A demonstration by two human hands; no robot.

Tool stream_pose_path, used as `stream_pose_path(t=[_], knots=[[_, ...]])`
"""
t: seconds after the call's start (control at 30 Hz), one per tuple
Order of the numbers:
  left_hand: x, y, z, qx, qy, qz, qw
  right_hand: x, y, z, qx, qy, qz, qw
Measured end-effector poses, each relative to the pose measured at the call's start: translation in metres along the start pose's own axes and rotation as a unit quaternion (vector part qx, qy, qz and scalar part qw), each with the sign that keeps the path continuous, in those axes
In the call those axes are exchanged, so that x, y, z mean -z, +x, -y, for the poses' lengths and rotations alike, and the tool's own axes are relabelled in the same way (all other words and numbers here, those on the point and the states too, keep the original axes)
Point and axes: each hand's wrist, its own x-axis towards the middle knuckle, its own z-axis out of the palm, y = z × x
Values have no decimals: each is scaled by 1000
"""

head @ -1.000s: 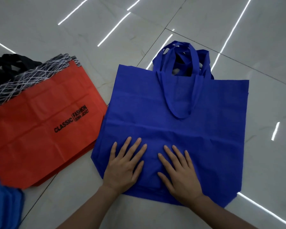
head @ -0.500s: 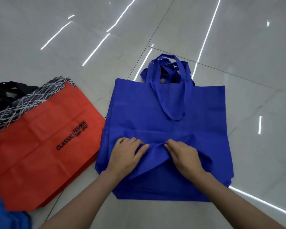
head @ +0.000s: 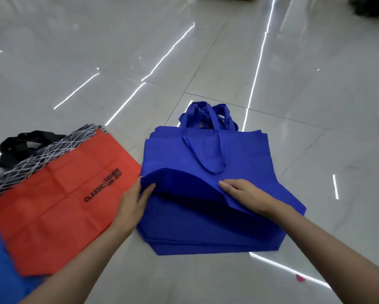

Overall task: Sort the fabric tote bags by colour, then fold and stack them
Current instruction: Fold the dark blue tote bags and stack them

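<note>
1. Grip: L hand [head: 132,205] pinches the left end of the lifted near edge of the top blue bag [head: 184,187]. R hand [head: 245,194] grasps the right end, thumb hidden. Fabric arches between the two grips, raised off the blue stack [head: 206,238] below.
2. Risk: skewed fold. Cause: the grips sit at unequal reach, so one corner may land ahead of the other.
3. Risk: 2nd layer lifted too. Cause: thin fabric, stack edges close together under the grips.
4. Risk: lump in fold. Cause: handle loop [head: 215,165] lies flat just beyond the grips and could bunch under the flap.
5. Risk: stack slides. Cause: glossy floor [head: 96,51], prob. low friction.
6. Risk: colour mix. Cause: orange stack [head: 63,205] lies just outboard of the L grip, its edge near the blue one.
7. Surface/room: pale polished tiles, grout lines, ceiling-light streaks reflected. Black handles [head: 19,143] beyond the orange stack. More blue fabric [head: 0,260] nearside of the L grip. Pink scrap [head: 300,278] nearside of the R grip.
</note>
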Motion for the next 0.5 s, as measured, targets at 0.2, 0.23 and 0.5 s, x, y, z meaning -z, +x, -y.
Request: stream_pose_path(t=[0.2,0.23,0.5], knots=[[19,-25,5,56,-97,26,993,25,-79,-26,-48,69,-38,996],[23,-27,6,69,-122,30,990,31,-94,-38,-46,79,-54,994],[35,-36,-5,111,-190,60,974,21,-129,-99,-43,-9,-78,996]])
